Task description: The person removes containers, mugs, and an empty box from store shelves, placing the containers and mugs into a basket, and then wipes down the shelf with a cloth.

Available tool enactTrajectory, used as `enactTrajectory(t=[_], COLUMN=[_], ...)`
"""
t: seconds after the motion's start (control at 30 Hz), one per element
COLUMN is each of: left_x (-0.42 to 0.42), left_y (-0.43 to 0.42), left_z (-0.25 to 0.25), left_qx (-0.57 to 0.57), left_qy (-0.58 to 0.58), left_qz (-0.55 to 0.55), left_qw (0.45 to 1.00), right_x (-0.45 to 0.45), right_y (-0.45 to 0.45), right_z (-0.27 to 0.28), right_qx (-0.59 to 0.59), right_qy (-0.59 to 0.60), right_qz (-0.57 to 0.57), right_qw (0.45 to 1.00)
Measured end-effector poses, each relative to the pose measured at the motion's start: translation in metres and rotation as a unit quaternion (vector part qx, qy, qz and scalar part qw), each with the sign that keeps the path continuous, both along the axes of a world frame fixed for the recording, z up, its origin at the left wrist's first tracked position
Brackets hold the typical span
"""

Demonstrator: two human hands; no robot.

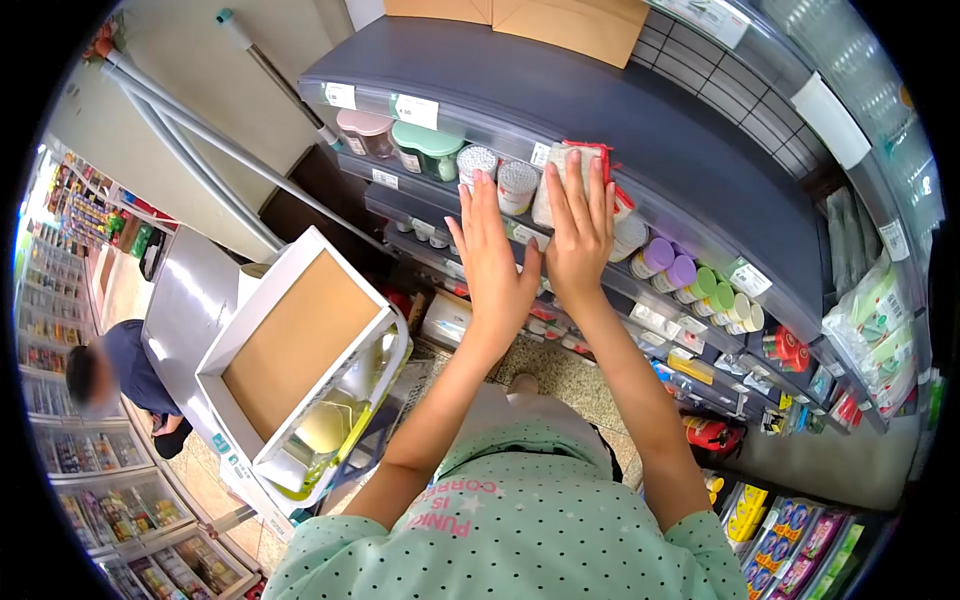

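My left hand (492, 265) is raised in front of a shelf unit, fingers stretched out and held flat, with nothing in it. Its fingertips overlap a clear tub of cotton swabs (477, 160), and a second swab tub (517, 187) stands just to their right. Beside it, my right hand (580, 240) is also flat and empty, fingers extended. Behind its fingers is a pale packet with a red edge (543, 208); whether the fingers touch it I cannot tell. A green-lidded container (428, 150) and a pink-lidded one (366, 132) sit further left on that shelf.
Purple-lidded tubs (655, 256) and green-lidded tubs (703, 283) line the shelf to the right. At left, a white tray with a brown base (300, 340) rests on a cart beside a metal table (185, 290). A person (135, 375) is beyond it. Below right is a fire extinguisher (712, 433).
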State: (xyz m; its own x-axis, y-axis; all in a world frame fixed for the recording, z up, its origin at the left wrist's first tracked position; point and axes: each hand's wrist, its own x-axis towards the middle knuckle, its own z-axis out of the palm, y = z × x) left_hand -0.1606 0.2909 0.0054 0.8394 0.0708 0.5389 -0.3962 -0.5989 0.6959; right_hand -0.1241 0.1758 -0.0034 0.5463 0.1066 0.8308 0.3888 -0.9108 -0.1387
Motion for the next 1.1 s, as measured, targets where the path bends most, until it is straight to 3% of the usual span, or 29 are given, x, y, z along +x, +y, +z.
enactTrajectory(t=[0.33, 0.6, 0.73, 0.87, 1.1], left_x=[-0.015, -0.029, -0.034, -0.034, -0.026], left_y=[0.028, 0.049, 0.06, 0.068, 0.069], left_z=[0.011, 0.027, 0.034, 0.037, 0.035], left_qx=[-0.047, -0.061, -0.069, -0.088, -0.106], left_qy=[-0.018, -0.026, -0.025, -0.021, 0.0], left_qz=[-0.05, -0.071, -0.067, -0.066, -0.087], left_qw=[0.997, 0.995, 0.995, 0.994, 0.991], right_x=[0.028, 0.055, 0.053, 0.032, 0.037], right_y=[0.042, 0.093, 0.101, 0.077, 0.071], right_z=[0.002, 0.008, 0.014, 0.019, 0.013], right_qx=[-0.037, -0.036, 0.025, 0.043, -0.023], right_qy=[-0.012, 0.019, 0.01, -0.026, 0.026], right_qz=[0.003, 0.095, 0.127, 0.07, 0.01], right_qw=[0.999, 0.995, 0.992, 0.996, 0.999])
